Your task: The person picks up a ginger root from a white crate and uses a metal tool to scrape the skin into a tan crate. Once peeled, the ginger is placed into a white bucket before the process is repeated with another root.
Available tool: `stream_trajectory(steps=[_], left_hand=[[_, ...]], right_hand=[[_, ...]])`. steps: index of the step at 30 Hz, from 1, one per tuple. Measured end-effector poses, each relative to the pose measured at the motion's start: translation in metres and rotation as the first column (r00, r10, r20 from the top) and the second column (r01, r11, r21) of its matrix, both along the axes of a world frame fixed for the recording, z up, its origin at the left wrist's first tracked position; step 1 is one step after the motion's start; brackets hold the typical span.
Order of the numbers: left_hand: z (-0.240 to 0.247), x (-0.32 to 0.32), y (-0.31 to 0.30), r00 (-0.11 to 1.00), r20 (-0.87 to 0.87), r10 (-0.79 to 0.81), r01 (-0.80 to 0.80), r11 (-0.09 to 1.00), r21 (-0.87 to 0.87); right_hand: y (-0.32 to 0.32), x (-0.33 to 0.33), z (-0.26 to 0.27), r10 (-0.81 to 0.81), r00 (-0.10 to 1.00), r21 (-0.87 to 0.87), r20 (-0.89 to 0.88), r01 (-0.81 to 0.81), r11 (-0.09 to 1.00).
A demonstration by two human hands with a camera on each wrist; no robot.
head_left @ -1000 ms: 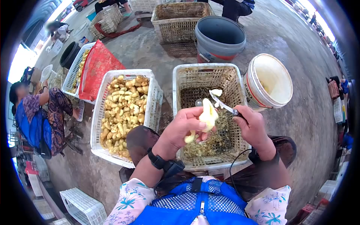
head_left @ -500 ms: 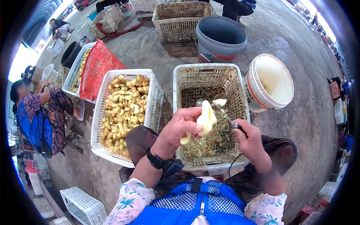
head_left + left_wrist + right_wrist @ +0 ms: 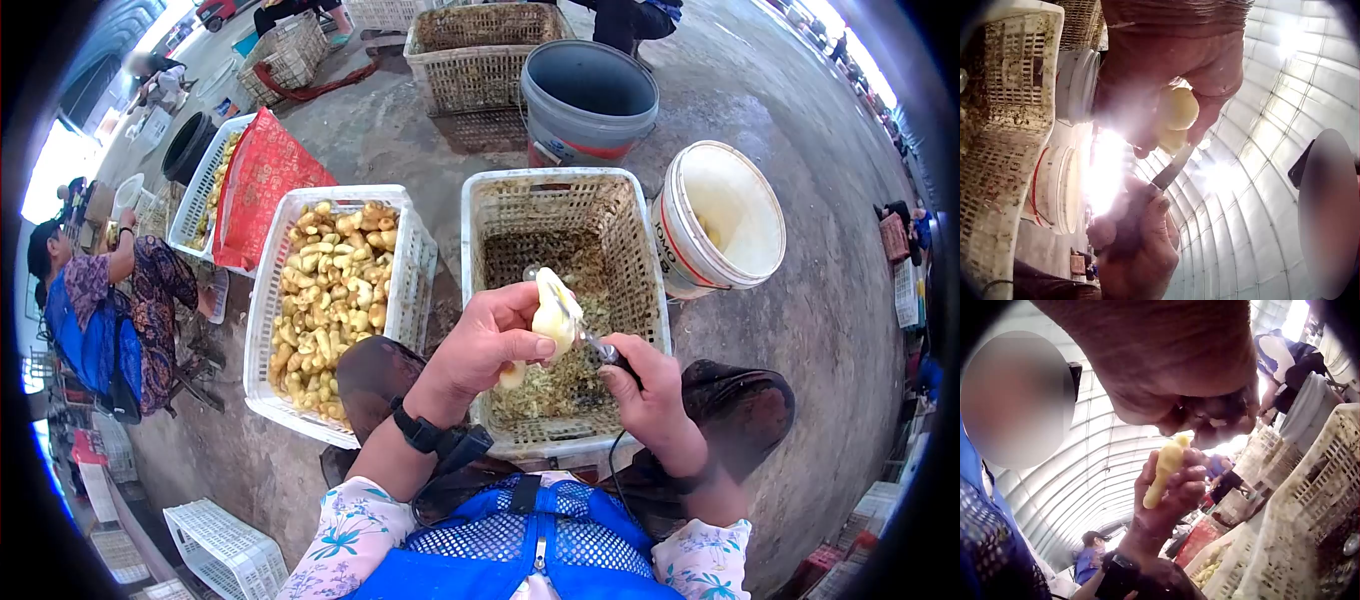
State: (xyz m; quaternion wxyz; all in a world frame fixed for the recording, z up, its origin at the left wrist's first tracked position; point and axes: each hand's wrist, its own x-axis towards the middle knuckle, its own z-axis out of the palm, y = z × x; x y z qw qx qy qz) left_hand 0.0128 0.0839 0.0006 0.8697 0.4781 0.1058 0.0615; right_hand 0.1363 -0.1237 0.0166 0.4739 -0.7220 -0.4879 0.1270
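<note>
My left hand (image 3: 485, 345) grips a pale, peeled piece of ginger (image 3: 556, 318), thumb along its near side. In my right hand (image 3: 658, 395) is a knife (image 3: 606, 351), fingers curled round its dark handle. The blade (image 3: 1174, 170) meets the ginger's lower right side; part of it is hidden behind the ginger in the head view. A knobby stretch of the ginger (image 3: 1166, 467) shows in the right wrist view. Both hands are above a white slatted crate (image 3: 550, 176) with peelings (image 3: 540, 392) on its bottom.
To the left stands a white crate (image 3: 412, 235) full of ginger (image 3: 335, 300). A white bucket (image 3: 725, 220) and a grey bucket (image 3: 590, 100) stand to the right and behind. Beyond are a red bag (image 3: 265, 195), more crates, and a seated person (image 3: 95, 310).
The knife has come down and in from above, its blade now against the ginger's right side. A pale chip seen at the blade's tip earlier no longer shows. The left hand has barely moved.
</note>
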Motion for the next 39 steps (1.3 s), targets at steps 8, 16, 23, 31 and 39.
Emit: stream_trajectory(steps=[8,16,23,31,39], left_hand=[[0.006,0.0,-0.002,0.999,0.015,0.029,-0.028,0.998,-0.06],[-0.003,-0.001,0.002,0.999,0.043,0.002,0.0,0.999,-0.048],[-0.001,0.004,-0.011,0.967,0.102,0.233,-0.251,0.937,0.242],[0.009,-0.004,0.002,0.996,-0.029,0.08,-0.08,0.997,0.006],[0.015,-0.005,0.0,1.0,-0.02,0.008,-0.01,0.994,-0.11]], right_hand=[[0.007,-0.007,-0.001,-0.042,0.999,0.009,0.008,0.042,0.999],[0.011,-0.012,-0.001,-0.044,0.999,0.008,0.016,0.044,0.999],[0.009,-0.018,-0.012,-0.069,0.997,-0.004,-0.03,0.069,0.998],[0.012,0.012,0.005,-0.074,0.918,0.046,0.39,0.061,0.997],[0.014,0.041,0.018,-0.148,0.903,0.003,0.404,0.16,0.987]])
